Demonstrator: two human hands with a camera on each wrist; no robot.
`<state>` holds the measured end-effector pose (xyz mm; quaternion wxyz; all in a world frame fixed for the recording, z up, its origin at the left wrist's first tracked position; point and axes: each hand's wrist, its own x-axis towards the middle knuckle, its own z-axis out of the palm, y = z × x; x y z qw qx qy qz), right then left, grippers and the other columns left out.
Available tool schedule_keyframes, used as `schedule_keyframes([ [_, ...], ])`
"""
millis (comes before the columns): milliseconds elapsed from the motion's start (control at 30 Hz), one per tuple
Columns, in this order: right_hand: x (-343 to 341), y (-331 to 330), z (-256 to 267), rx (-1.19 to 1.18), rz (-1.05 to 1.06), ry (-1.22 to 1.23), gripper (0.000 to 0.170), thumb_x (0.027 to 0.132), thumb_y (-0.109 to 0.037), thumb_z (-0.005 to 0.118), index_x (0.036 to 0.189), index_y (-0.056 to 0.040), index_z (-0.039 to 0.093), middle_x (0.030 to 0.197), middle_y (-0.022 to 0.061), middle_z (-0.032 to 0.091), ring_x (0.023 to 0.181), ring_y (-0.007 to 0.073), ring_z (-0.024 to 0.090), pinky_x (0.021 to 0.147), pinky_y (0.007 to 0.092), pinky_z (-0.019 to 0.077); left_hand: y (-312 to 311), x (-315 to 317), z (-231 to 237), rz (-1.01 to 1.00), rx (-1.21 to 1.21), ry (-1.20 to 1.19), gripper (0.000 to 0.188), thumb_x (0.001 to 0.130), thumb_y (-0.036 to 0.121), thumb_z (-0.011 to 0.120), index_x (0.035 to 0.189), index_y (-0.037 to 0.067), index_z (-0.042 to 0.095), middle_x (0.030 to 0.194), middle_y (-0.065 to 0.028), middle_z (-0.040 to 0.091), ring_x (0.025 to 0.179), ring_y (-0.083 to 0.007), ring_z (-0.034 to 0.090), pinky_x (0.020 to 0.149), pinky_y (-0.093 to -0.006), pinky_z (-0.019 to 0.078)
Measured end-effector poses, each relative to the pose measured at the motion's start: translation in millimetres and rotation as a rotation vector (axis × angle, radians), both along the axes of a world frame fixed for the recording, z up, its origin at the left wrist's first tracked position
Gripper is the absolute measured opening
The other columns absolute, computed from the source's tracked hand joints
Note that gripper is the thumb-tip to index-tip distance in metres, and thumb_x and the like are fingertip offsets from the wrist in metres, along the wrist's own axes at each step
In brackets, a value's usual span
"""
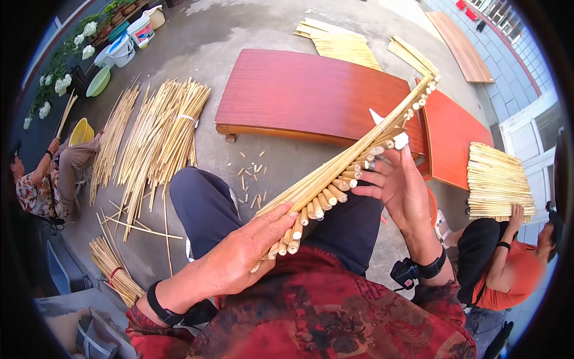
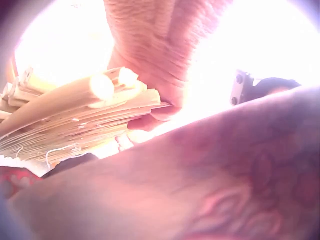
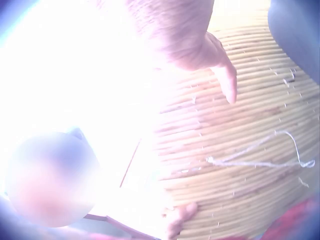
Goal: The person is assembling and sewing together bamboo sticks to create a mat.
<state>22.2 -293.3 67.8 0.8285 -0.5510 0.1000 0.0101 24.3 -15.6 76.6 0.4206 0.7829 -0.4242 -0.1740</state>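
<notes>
A mat of pale reed stalks (image 1: 335, 173) slants across my lap in the head view, its cut ends facing me in a row. My left hand (image 1: 248, 248) grips its near left end, thumb lying along the top. The right hand (image 1: 397, 188) is spread against the stalk ends farther along, fingers extended and thumb pointing up. A small white piece (image 1: 400, 140) sits by that thumb. In the right wrist view, the thumb (image 3: 227, 82) lies straight over the mat's ribbed face, where a loose white string (image 3: 255, 163) hangs. The left wrist view shows stalk ends (image 2: 95, 87) against the left hand.
A low red table (image 1: 299, 96) stands ahead, with a second red table (image 1: 457, 137) to its right. Reed bundles (image 1: 161, 131) lie on the ground at left, with cut scraps around. Seated at right, a person (image 1: 514, 269) holds another mat (image 1: 499, 182); another person (image 1: 42, 185) sits far left.
</notes>
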Motion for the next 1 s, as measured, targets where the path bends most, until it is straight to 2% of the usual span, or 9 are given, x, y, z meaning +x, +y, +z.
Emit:
schedule_keyframes([
  [200, -18.1, -5.1, 26.9, 0.355, 0.019, -0.328, 0.055, 0.094, -0.043, 0.029, 0.129, -0.0009, 0.032, 0.124, 0.0192, 0.047, 0.107, 0.0296, 0.053, 0.083, 0.0417, 0.0483, -6.8, -13.0, 57.8, -0.037, 0.101, -0.304, 0.069, 0.065, -0.009, 0.058, 0.129, -0.003, 0.034, 0.132, -0.0291, 0.033, 0.121, -0.0417, 0.037, 0.1, -0.04, 0.0331],
  [300, -1.1, -11.4, 21.0, 0.502, -0.03, -0.377, 0.052, 0.095, -0.039, 0.027, 0.13, -0.0014, 0.031, 0.125, 0.0169, 0.047, 0.109, 0.0305, 0.052, 0.084, 0.0423, 0.0476, -14.7, -2.6, 59.9, -0.024, 0.156, -0.483, 0.061, 0.067, -0.007, 0.057, 0.125, -0.005, 0.039, 0.131, -0.0284, 0.034, 0.12, -0.0407, 0.038, 0.1, -0.0408, 0.0333],
  [367, 23.8, -20.7, 16.6, 0.314, -0.067, -0.24, 0.047, 0.096, -0.034, 0.028, 0.128, -0.0015, 0.034, 0.124, 0.0163, 0.047, 0.107, 0.0298, 0.053, 0.086, 0.0441, 0.0467, -25.6, 15.8, 51.7, -0.006, 0.287, -0.661, 0.047, 0.078, -0.001, 0.048, 0.123, -0.01, 0.039, 0.127, -0.032, 0.035, 0.117, -0.0433, 0.04, 0.098, -0.0448, 0.0339],
  [567, 87.7, -72.4, -47.3, 0.317, -0.014, -0.063, 0.039, 0.095, -0.027, 0.033, 0.123, -0.0007, 0.039, 0.113, 0.018, 0.054, 0.096, 0.032, 0.059, 0.08, 0.0452, 0.05, -50.9, 96.0, -31.9, 0.026, 0.361, -0.859, 0.048, 0.076, -0.002, 0.048, 0.123, -0.005, 0.04, 0.13, -0.0275, 0.036, 0.12, -0.0394, 0.037, 0.1, -0.0433, 0.0319],
  [633, 92.2, -95.5, -71.1, 0.184, -0.009, 0.043, 0.037, 0.093, -0.022, 0.038, 0.122, 0.0004, 0.039, 0.106, 0.0185, 0.056, 0.089, 0.0326, 0.061, 0.074, 0.0425, 0.0526, -58.7, 121.6, -60.8, 0.021, 0.388, -0.881, 0.045, 0.078, 0.0, 0.045, 0.123, -0.006, 0.04, 0.13, -0.0274, 0.036, 0.122, -0.0391, 0.036, 0.1, -0.0437, 0.0305],
  [833, 43.5, -139.6, -117.3, -0.07, -0.165, 0.291, 0.034, 0.091, -0.019, 0.046, 0.118, 0.0004, 0.046, 0.099, 0.0156, 0.058, 0.076, 0.0228, 0.064, 0.063, 0.0303, 0.0532, -68.2, 160.4, -141.0, -0.071, 0.519, -0.891, 0.043, 0.081, 0.007, 0.044, 0.121, -0.006, 0.041, 0.132, -0.0247, 0.035, 0.125, -0.0355, 0.033, 0.099, -0.0492, 0.0295],
  [900, 20.8, -161.5, -159.1, -0.33, -0.25, 0.404, 0.031, 0.09, -0.017, 0.046, 0.117, -0.0014, 0.049, 0.098, 0.0126, 0.059, 0.072, 0.0194, 0.064, 0.06, 0.0266, 0.0525, -70.0, 167.7, -162.9, 0.001, 0.526, -0.911, 0.043, 0.082, 0.009, 0.044, 0.123, -0.004, 0.04, 0.134, -0.0225, 0.034, 0.126, -0.0344, 0.032, 0.1, -0.0502, 0.0278],
  [967, 0.9, -173.1, -208.8, -0.357, -0.363, 0.489, 0.026, 0.087, -0.012, 0.049, 0.11, -0.0021, 0.056, 0.088, 0.009, 0.062, 0.069, 0.0162, 0.063, 0.055, 0.0242, 0.0507, -68.0, 180.4, -188.9, -0.027, 0.539, -0.908, 0.044, 0.082, 0.01, 0.044, 0.124, -0.001, 0.039, 0.137, -0.0197, 0.032, 0.128, -0.0327, 0.03, 0.101, -0.0507, 0.0257],
  [1000, -17.0, -181.2, -245.3, -0.492, -0.373, 0.512, 0.023, 0.085, -0.01, 0.05, 0.105, -0.0013, 0.058, 0.082, 0.0087, 0.062, 0.068, 0.0153, 0.063, 0.055, 0.0247, 0.05, -67.4, 183.3, -198.5, -0.008, 0.581, -0.894, 0.045, 0.082, 0.009, 0.045, 0.125, 0.0, 0.039, 0.138, -0.0183, 0.03, 0.129, -0.0314, 0.028, 0.101, -0.0505, 0.0243],
])
